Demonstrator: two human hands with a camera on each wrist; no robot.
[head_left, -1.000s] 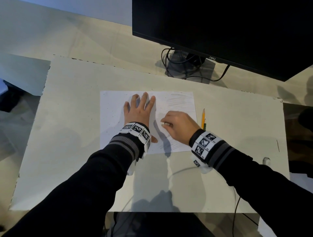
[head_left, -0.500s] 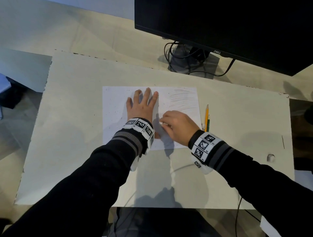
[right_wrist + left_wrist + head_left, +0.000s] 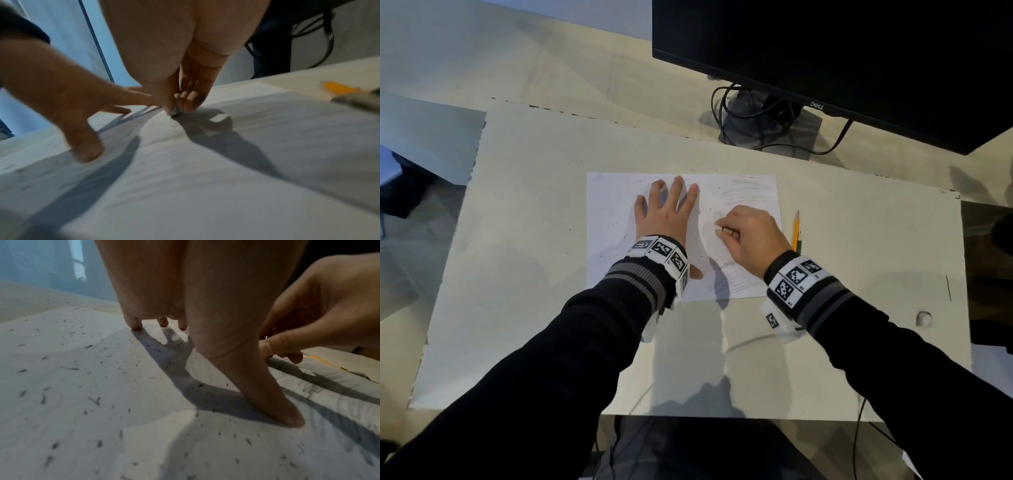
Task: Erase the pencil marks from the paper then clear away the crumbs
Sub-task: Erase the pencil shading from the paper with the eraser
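Observation:
A white sheet of paper [image 3: 613, 240] lies on the pale desk board [image 3: 517, 308]. Faint pencil marks [image 3: 751, 188] cover its right part. Dark eraser crumbs [image 3: 92, 400] are strewn over its left part. My left hand [image 3: 667, 212] lies flat on the paper's middle, fingers straight and spread, thumb out to the right. My right hand [image 3: 722, 231] sits just right of it, fingers curled. In the right wrist view it pinches a small grey eraser [image 3: 175, 108] whose tip touches the paper [image 3: 205, 178].
A yellow pencil [image 3: 796, 229] lies just past the paper's right edge, with a green one [image 3: 800, 241] beside it. A dark monitor [image 3: 842, 51] with its stand and cables [image 3: 767, 126] stands behind. A small white nub [image 3: 923, 318] sits at the board's right.
My right hand with the eraser has shifted slightly up and to the right on the paper. My left hand stays pressed flat in place.

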